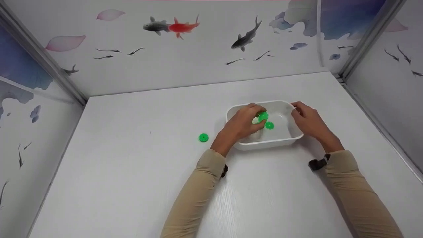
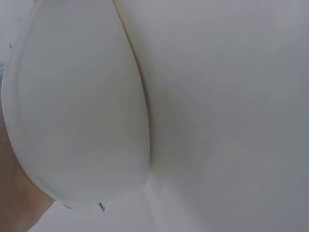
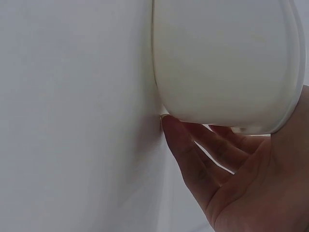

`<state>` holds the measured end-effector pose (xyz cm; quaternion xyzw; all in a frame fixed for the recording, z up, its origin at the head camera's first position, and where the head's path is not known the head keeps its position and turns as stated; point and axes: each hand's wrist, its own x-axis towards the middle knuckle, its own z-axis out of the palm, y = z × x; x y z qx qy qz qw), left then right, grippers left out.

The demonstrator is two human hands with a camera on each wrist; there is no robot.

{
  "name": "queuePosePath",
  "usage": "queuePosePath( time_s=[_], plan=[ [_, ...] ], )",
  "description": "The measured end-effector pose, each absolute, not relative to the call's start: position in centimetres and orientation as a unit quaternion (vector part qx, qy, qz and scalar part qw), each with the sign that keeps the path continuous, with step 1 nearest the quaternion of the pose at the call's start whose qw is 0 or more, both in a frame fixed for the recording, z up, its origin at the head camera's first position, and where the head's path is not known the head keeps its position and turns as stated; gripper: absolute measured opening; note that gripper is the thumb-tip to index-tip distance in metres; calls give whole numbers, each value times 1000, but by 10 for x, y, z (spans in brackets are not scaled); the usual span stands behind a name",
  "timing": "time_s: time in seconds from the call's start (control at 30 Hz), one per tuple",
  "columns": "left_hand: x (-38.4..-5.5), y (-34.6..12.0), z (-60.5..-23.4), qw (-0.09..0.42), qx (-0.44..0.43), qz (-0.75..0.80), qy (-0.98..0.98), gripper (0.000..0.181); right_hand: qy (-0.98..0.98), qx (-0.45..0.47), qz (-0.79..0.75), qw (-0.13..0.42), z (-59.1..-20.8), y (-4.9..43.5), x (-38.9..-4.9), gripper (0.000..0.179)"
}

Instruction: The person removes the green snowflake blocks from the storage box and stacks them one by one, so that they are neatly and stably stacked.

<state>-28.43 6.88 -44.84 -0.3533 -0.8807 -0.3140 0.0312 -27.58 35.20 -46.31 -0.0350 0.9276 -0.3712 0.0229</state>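
Premises appear to be an enclosed work booth: white desk [image 1: 125,158] bounded by fish-printed panels [image 1: 205,62] and metal corner posts [image 1: 370,39].

Fit check: tan and black

So the left sleeve [image 1: 191,195] and right sleeve [image 1: 357,191] match: long, plain tan cloth, pretty wrinkly along the length. Left cuff [image 1: 211,160] and right cuff [image 1: 342,162] are both wide and look folded back. There's a chunky black gadget [image 1: 318,164] by the right one, kinda blocky, with a strap-looking bit against the cloth. On the left just a small black piece [image 1: 224,171] peeks out, too little showing to make out. Left hand [image 1: 243,124] and right hand [image 1: 310,122] are bare.
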Motion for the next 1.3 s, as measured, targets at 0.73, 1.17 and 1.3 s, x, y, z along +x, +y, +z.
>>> queuePosePath(
  time_s=[0.73, 1.17, 1.3],
  plan=[
    [-260, 0, -436, 90, -377, -379, -840, 34, 929, -39, -366, 28, -461, 352, -275, 52],
    [-245, -50, -446, 95, -323, -389, -857, 34, 930, -33, -365, 35, -461, 351, -275, 53],
    [-244, -61, -447, 93, -314, -397, -858, 33, 931, -39, -362, 28, -462, 352, -275, 53]
  ],
)
